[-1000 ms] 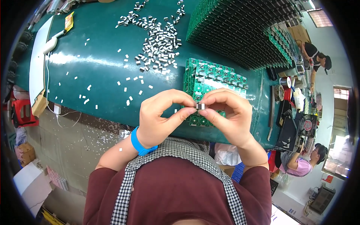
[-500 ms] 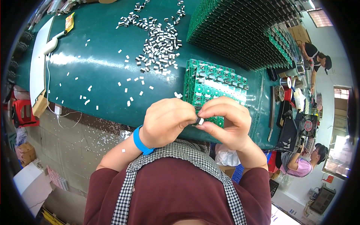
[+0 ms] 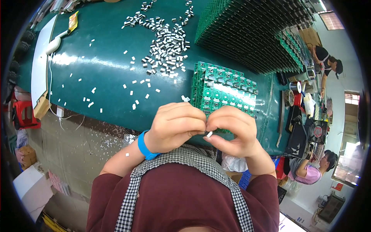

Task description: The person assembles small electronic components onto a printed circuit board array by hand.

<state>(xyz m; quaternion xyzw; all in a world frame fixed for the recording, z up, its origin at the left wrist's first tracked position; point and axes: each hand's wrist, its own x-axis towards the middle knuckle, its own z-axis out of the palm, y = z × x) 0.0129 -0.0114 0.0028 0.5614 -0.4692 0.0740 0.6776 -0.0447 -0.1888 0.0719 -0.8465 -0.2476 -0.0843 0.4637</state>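
My left hand (image 3: 174,125) and my right hand (image 3: 236,131) meet over the table's near edge, fingertips almost touching. Between them is a small black block with a white face (image 3: 209,134), pinched by both hands; the left fingers cover part of it. Just beyond the hands lies a stack of green circuit boards (image 3: 228,87) carrying rows of black components. A loose heap of similar small black-and-white blocks (image 3: 168,48) spreads over the green table (image 3: 108,73) farther off.
Tall, dense rows of green boards (image 3: 251,34) stand at the far right. Small white pieces (image 3: 134,106) are scattered across the table's left part. A white cable (image 3: 50,81) hangs over the left edge. Two people (image 3: 326,63) work at the right, near a black fan (image 3: 317,131).
Both hands have shifted slightly nearer to me, and the small block has turned between the fingertips. The left fingers have moved closer to the right ones.
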